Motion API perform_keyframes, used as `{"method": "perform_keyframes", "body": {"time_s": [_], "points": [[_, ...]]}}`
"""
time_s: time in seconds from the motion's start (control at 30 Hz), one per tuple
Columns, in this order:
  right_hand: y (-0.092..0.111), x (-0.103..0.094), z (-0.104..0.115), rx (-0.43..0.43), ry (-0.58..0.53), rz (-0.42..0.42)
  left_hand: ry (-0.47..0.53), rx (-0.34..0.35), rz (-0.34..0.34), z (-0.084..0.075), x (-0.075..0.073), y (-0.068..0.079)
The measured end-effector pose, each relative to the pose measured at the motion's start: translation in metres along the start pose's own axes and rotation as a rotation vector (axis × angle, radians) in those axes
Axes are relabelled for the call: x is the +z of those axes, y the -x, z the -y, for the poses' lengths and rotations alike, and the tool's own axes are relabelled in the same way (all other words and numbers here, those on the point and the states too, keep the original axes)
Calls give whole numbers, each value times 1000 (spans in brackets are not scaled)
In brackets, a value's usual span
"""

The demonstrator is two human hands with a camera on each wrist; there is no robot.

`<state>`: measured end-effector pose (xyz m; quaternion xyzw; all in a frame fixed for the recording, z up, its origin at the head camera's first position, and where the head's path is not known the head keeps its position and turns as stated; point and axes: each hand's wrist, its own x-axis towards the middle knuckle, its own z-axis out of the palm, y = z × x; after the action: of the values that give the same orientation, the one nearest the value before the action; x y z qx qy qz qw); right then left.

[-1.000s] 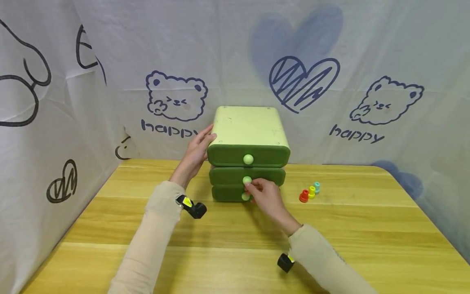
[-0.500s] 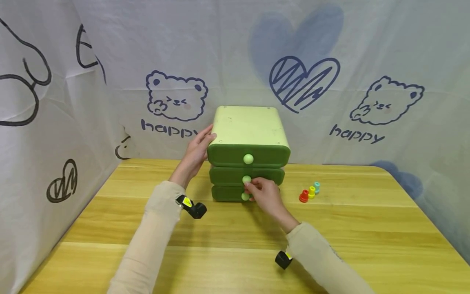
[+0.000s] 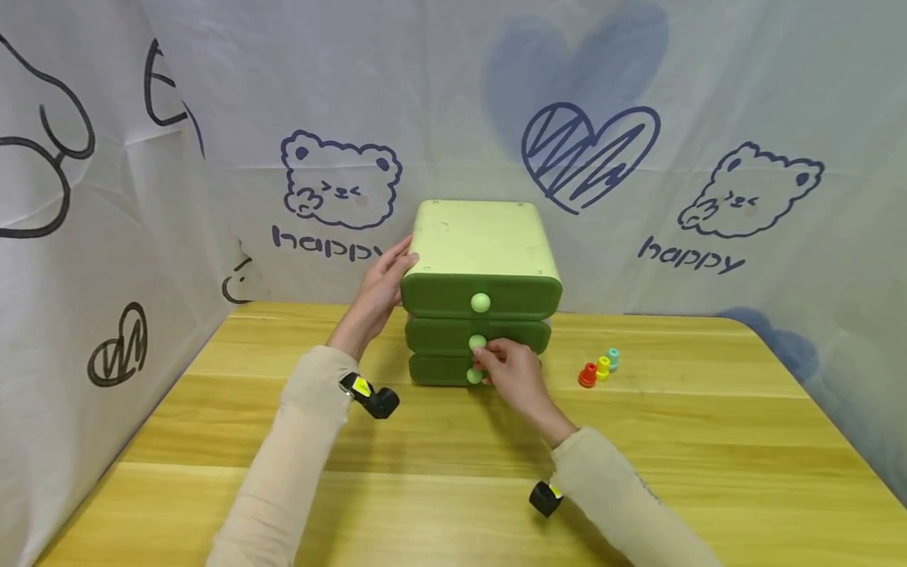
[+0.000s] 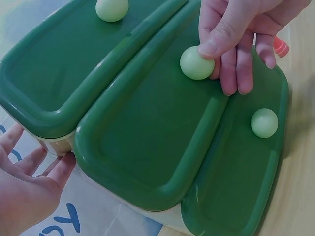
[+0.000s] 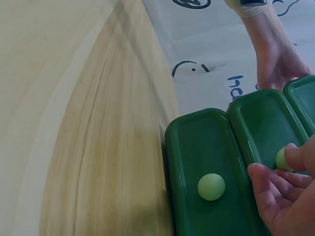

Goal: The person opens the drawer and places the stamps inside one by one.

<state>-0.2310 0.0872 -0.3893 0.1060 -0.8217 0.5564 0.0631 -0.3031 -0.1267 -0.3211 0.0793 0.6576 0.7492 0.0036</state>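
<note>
A small chest of three drawers [image 3: 482, 236] has a pale yellow-green body and dark green fronts with round light-green knobs. My right hand [image 3: 516, 382] pinches the knob [image 4: 196, 64] of the middle drawer [image 4: 147, 132] between thumb and fingers; its other fingers hang below, over the bottom drawer [image 3: 441, 370]. Against the chest's upper left side rests my left hand [image 3: 379, 291], thumb at the top edge and fingers extended along the side. In the left wrist view the left fingers [image 4: 29, 162] touch the side behind the top drawer [image 4: 69, 69].
Right of the chest, small red [image 3: 587, 376], yellow [image 3: 603, 368] and light-blue [image 3: 612, 359] pieces stand in a row on the wooden table [image 3: 453, 504]. A white cloth [image 3: 460, 94] with printed drawings hangs behind and at the sides.
The middle drawer has gone in very slightly, with my right hand still on its knob. My left hand stays against the chest. The head view has shifted a little.
</note>
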Motion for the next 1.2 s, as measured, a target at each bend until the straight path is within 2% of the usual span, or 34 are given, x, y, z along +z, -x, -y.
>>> {"method": "perform_keyframes", "body": {"time_s": [0.5,0.83,1.03,1.1,1.2], "points": [[-1,0,0,4,-10,-42,4,7,6,-2,2,0],[3,0,-3,-10,52,-109,7,3,7,0,2,0],[10,-2,-16,-65,132,-85,1,2,-2,2,0,-1],[11,-2,-21,-46,136,-57,3,8,-8,1,0,-1],[11,1,-28,53,78,-8,6,10,-13,1,0,0]]}}
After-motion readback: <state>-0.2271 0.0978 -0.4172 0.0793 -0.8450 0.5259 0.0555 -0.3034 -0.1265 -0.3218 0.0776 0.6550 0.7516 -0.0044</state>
